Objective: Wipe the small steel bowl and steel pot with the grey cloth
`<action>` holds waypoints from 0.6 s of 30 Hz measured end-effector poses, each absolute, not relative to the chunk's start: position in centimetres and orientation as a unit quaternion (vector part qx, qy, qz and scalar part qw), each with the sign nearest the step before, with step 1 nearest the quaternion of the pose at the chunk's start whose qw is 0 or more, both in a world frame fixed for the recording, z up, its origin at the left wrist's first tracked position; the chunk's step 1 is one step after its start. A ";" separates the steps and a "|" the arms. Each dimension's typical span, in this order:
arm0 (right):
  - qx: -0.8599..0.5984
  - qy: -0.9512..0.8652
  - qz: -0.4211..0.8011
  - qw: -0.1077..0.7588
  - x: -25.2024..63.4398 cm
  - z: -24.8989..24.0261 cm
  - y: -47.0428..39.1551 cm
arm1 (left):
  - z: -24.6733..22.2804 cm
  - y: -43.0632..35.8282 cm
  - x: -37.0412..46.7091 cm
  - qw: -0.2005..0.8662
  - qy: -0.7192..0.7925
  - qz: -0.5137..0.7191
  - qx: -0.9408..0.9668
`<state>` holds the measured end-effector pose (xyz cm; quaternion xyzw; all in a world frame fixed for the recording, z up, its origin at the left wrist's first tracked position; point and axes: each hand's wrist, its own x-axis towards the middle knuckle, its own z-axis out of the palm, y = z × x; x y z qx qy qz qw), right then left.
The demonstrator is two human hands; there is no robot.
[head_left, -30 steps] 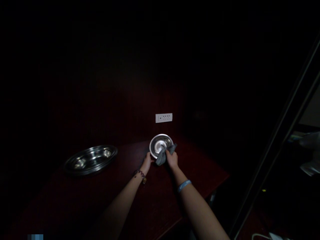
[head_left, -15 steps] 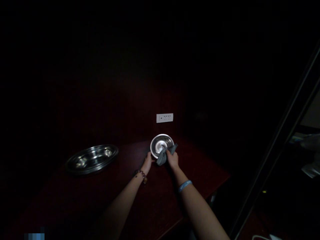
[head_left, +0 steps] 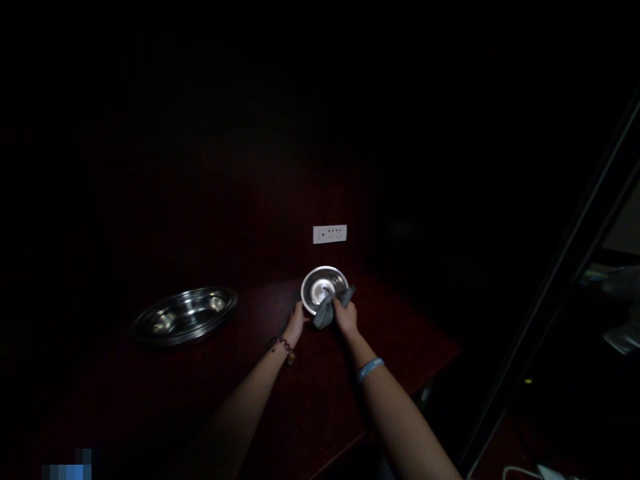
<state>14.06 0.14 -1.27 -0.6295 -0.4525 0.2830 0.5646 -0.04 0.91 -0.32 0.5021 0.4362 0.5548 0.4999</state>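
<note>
A shiny metal bowl [head_left: 318, 288] is tilted so that its inside faces me, above the dark red table. My left hand [head_left: 295, 325] grips its lower left rim, with a beaded bracelet at the wrist. In my right hand [head_left: 346, 316] is a grey cloth [head_left: 325, 312], pressed over the bowl's lower right rim. A light blue band circles that wrist. The cloth covers part of the rim and of the bowl's inside.
To the left, a wide oval metal dish [head_left: 186, 316] lies on the table [head_left: 320, 380]. A white socket panel [head_left: 329, 234] is on the dark wall behind the bowl. A dark upright frame [head_left: 555, 267] slants along the right side.
</note>
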 end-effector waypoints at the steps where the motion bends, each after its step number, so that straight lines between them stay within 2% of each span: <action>1: -0.628 -0.453 0.283 0.566 14.1 -1.3 0.2 | -0.3 0.9 0.0 0.498 0.439 0.555 0.501; 18: -0.631 -0.454 0.280 0.563 14.1 -1.4 0.2 | -0.4 1.0 -0.1 0.509 0.436 0.554 0.494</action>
